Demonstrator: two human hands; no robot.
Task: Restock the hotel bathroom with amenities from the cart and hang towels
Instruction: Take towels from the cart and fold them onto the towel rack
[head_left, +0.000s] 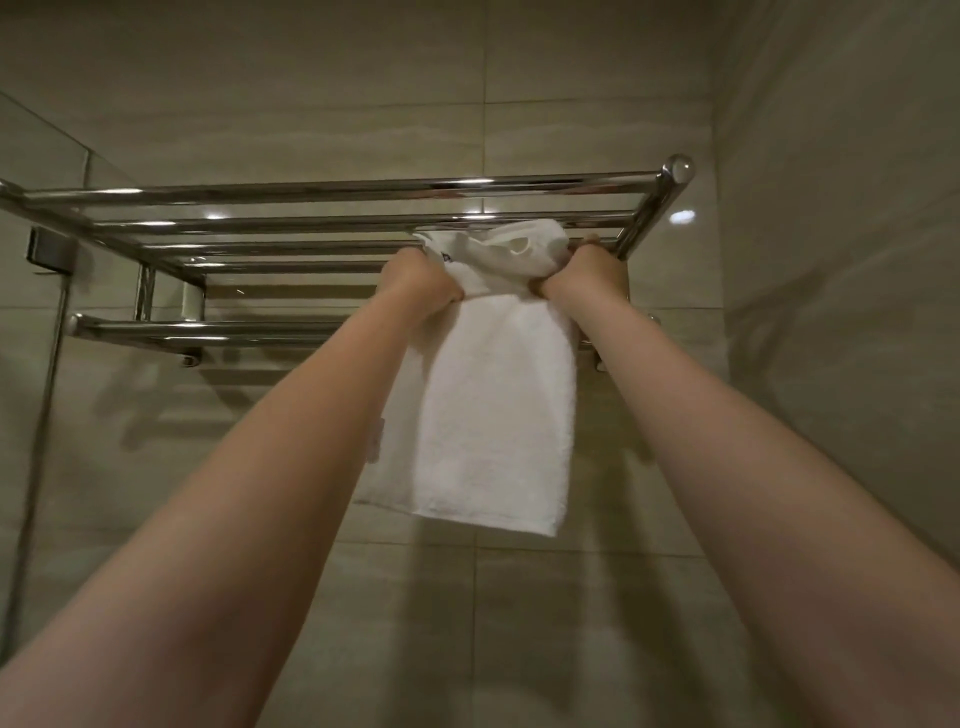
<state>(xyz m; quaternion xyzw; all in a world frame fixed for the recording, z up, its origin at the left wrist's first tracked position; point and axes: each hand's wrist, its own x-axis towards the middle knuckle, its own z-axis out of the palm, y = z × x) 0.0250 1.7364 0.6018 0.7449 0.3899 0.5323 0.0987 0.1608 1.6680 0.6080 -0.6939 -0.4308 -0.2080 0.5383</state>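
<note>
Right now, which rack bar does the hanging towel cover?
The lone lower rail, under the shelf bars. The towel, gripped by the left hand and right hand, drops across its middle.

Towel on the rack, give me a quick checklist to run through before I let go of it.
1. Grip: left hand and right hand both hold the towel at its top: ok.
2. Draped over a bar of the rack: hidden behind the hands: cannot tell.
3. Top part smooth: bunched between the hands: not ok.
4. Hanging part flat: ok.
5. Centred on the rack: sits near its right end: not ok.
</note>
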